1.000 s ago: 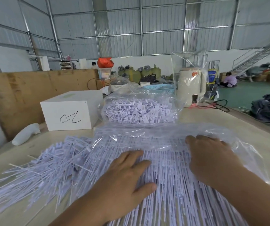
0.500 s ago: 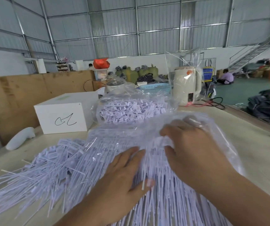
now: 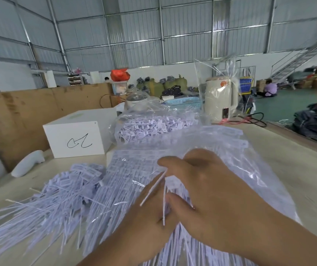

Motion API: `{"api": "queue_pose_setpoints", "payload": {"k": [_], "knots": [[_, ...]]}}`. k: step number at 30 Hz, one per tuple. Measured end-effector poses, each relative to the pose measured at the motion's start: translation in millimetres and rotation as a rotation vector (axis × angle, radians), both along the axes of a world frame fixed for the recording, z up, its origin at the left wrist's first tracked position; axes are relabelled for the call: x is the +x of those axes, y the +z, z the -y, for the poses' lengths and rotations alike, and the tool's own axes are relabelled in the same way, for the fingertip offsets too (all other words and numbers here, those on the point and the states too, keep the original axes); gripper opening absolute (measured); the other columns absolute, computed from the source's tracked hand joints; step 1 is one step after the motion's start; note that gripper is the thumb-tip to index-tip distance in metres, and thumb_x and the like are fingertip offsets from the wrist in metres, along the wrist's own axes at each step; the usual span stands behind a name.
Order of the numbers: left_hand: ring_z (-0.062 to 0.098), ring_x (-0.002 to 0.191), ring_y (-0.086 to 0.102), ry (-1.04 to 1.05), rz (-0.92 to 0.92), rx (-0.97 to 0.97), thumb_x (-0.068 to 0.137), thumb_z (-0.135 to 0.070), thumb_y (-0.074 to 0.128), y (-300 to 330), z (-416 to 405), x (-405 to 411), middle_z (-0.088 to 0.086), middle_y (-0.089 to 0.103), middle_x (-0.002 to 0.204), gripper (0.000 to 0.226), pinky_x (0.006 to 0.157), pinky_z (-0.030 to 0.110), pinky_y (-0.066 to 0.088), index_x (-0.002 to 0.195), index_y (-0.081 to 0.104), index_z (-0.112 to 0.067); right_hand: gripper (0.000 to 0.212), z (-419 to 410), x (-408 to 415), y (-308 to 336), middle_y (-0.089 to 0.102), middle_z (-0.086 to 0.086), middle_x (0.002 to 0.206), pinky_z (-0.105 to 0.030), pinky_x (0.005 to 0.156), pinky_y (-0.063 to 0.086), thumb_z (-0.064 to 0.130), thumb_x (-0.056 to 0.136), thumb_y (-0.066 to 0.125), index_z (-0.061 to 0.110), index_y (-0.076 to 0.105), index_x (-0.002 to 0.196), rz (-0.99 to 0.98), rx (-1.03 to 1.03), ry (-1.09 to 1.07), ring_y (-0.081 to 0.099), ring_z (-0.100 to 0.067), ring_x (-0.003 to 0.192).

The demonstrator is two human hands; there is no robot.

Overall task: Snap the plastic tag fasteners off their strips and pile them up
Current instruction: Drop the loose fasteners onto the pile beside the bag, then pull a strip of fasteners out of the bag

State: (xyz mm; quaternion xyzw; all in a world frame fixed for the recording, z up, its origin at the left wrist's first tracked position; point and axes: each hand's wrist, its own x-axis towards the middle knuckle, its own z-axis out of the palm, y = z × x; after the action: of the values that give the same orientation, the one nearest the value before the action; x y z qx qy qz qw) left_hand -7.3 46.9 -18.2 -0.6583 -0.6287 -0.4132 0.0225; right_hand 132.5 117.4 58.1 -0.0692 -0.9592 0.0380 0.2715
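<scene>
A clear plastic bag (image 3: 249, 169) full of pale lilac tag-fastener strips (image 3: 130, 169) lies across the table in front of me. My right hand (image 3: 207, 191) reaches over the bag and pinches a thin fastener strip (image 3: 164, 200) out of the bundle. My left hand (image 3: 148, 217) rests beneath it, fingers closed around the lower ends of the same strips. A loose pile of fasteners (image 3: 58, 194) spreads over the table to the left. A second bag of fasteners (image 3: 153, 125) sits behind.
A white box (image 3: 77, 139) with a scribble stands at the back left, a white handle-shaped tool (image 3: 29, 164) beside it. A cream kettle (image 3: 221, 98) in plastic, a blue basket (image 3: 184, 102) and cables sit at the far edge. A brown board (image 3: 19, 116) walls the left.
My right hand has moved from the bag's far right side toward the middle and lifted a strip. My left hand has gone from lying flat to closing under the strips.
</scene>
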Motion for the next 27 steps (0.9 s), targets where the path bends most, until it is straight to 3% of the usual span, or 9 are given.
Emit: {"api": "queue_pose_setpoints", "payload": {"k": [3,6,8,10,13,16,19,23,27], "knots": [[-0.012,0.134,0.028,0.025,0.077,-0.106,0.085,-0.041,0.046,-3.1,-4.0,5.5,-0.039,0.029,0.143,0.064,0.11,0.02,0.033,0.144,0.025,-0.05,0.046,-1.5,-4.7,-0.8,0.056,0.007,0.101,-0.026,0.092,0.021,0.019,0.079,0.05,0.027,0.044,0.124,0.119,0.107,-0.147,0.048,-0.018,0.1],[-0.003,0.142,0.023,-0.029,0.172,-0.181,0.089,-0.038,0.053,-0.4,-5.7,8.7,-0.022,0.029,0.153,0.069,0.116,0.037,0.028,0.151,0.023,-0.036,0.049,-8.4,-7.2,-2.8,0.057,0.007,0.095,-0.035,0.087,0.033,0.012,0.068,0.046,0.027,0.05,0.114,0.126,0.16,-0.247,0.055,-0.021,0.094],[-0.002,0.145,0.009,-0.008,0.056,-0.239,0.089,-0.051,0.052,-0.9,-5.1,9.1,-0.021,0.013,0.159,0.076,0.12,0.036,0.019,0.151,0.01,-0.044,0.047,-16.5,-5.4,-2.6,0.065,0.003,0.081,-0.038,0.08,0.041,0.007,0.062,0.036,0.02,0.062,0.099,0.029,0.171,-0.341,0.062,-0.027,0.079],[-0.006,0.144,-0.003,0.059,-0.13,-0.26,0.088,-0.063,0.046,-0.8,-0.4,4.9,-0.03,-0.002,0.157,0.075,0.12,0.028,0.01,0.142,-0.007,-0.063,0.039,-25.5,-2.3,-3.5,0.067,-0.003,0.072,-0.041,0.078,0.044,-0.001,0.062,0.046,0.014,0.066,0.091,-0.145,0.17,-0.433,0.063,-0.031,0.069],[-0.014,0.137,0.018,0.093,-0.042,-0.149,0.089,-0.054,0.053,8.7,9.5,-5.5,-0.037,0.016,0.147,0.066,0.111,0.016,0.021,0.14,0.011,-0.062,0.048,-35.4,-1.5,-6.1,0.068,-0.008,0.075,-0.045,0.089,0.041,-0.011,0.054,0.071,0.009,0.067,0.098,-0.27,0.207,-0.489,0.061,-0.034,0.072],[-0.016,0.118,0.039,0.182,-0.008,-0.042,0.093,-0.026,0.059,12.1,17.9,-16.3,-0.039,0.033,0.131,0.058,0.094,0.008,0.033,0.135,0.03,-0.054,0.051,-34.0,-2.1,-6.0,0.068,-0.009,0.08,-0.045,0.09,0.042,-0.017,0.052,0.072,0.006,0.068,0.097,-0.312,0.265,-0.373,0.058,-0.034,0.076],[-0.01,0.1,0.05,0.221,0.023,0.085,0.092,-0.013,0.053,16.4,20.1,-18.2,-0.036,0.041,0.118,0.059,0.078,0.001,0.036,0.128,0.03,-0.053,0.05,-24.9,-5.1,-7.0,0.069,-0.007,0.09,-0.041,0.083,0.046,-0.014,0.063,0.061,0.007,0.068,0.108,-0.348,0.342,-0.144,0.058,-0.032,0.081],[0.012,0.115,0.054,0.065,-0.008,0.157,0.086,-0.017,0.05,25.0,22.1,-11.3,-0.011,0.049,0.124,0.048,0.09,0.026,0.045,0.132,0.04,-0.025,0.053,-12.9,-6.7,-9.7,0.068,-0.005,0.097,-0.042,0.08,0.048,-0.002,0.077,0.033,0.009,0.067,0.116,-0.341,0.372,0.044,0.058,-0.03,0.085],[0.012,0.116,0.053,0.076,-0.039,0.209,0.09,-0.029,0.052,33.1,23.5,-10.4,-0.009,0.052,0.119,0.027,0.09,0.018,0.041,0.117,0.055,-0.028,0.048,-11.5,-6.5,-11.0,0.069,-0.003,0.104,-0.044,0.076,0.05,-0.003,0.075,0.043,0.009,0.066,0.116,-0.334,0.335,0.091,0.058,-0.028,0.087]]}}
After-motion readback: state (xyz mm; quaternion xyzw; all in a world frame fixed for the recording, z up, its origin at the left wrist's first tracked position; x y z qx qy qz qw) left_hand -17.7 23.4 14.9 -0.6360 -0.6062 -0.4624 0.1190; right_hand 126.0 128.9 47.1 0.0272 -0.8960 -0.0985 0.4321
